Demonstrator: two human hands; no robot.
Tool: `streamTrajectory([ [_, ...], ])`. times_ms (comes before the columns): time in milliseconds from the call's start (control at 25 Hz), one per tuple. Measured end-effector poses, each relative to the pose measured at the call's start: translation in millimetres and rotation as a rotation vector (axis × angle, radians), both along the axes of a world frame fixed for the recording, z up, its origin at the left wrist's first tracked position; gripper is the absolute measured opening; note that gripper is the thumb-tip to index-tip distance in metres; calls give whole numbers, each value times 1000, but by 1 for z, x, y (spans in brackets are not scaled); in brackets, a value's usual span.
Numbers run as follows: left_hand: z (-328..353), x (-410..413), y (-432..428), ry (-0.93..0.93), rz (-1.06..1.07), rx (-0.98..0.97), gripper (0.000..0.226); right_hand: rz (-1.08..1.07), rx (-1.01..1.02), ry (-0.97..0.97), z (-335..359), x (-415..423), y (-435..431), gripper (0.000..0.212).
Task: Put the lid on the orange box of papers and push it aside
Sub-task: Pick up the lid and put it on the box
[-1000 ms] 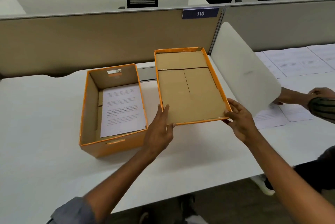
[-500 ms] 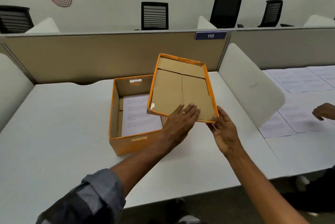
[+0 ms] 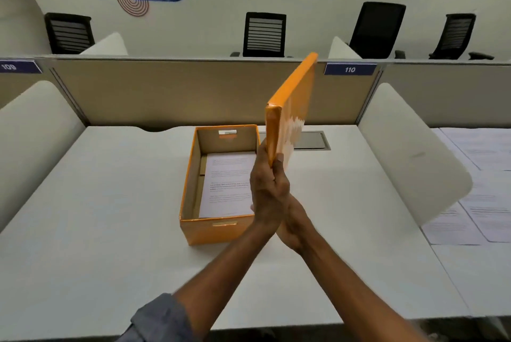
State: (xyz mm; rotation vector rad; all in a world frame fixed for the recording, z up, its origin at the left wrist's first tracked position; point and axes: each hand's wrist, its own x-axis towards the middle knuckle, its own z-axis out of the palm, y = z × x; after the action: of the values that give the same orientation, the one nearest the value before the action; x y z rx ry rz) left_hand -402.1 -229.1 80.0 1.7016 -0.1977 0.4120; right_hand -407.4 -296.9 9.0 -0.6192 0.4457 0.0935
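The orange box (image 3: 193,173) stands open on the white desk, with printed papers (image 3: 228,186) lying flat inside. The orange lid (image 3: 290,109) is held up on edge in the air, just right of and above the box, its orange outer face turned right. My left hand (image 3: 269,189) grips the lid's near lower corner. My right hand (image 3: 293,224) lies under and behind the left one, pressed to the lid's underside; most of it is hidden.
The white desk (image 3: 110,217) runs between rounded white dividers at left (image 3: 33,137) and right (image 3: 409,156). A beige partition (image 3: 171,92) backs it. A grey cable hatch (image 3: 312,141) sits behind the lid. Printed sheets (image 3: 478,189) cover the neighbouring desk at right.
Both hands lifted the lid off the desk, carried it left toward the box and turned it from flat to standing on edge. The other person's hand at the right is gone from view.
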Motion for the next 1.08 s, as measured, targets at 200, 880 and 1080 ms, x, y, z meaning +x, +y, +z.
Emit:
streamTrajectory([
  [200,2,40,38,230,130,-279,76,-39,-507,-125,-12,13,-19,46],
  [880,-122,73,202,624,202,76,43,240,-1278,-131,-53,45,15,67],
  [1080,-126,67,221,616,116,87,44,120,-1335,-107,-66,34,33,63],
])
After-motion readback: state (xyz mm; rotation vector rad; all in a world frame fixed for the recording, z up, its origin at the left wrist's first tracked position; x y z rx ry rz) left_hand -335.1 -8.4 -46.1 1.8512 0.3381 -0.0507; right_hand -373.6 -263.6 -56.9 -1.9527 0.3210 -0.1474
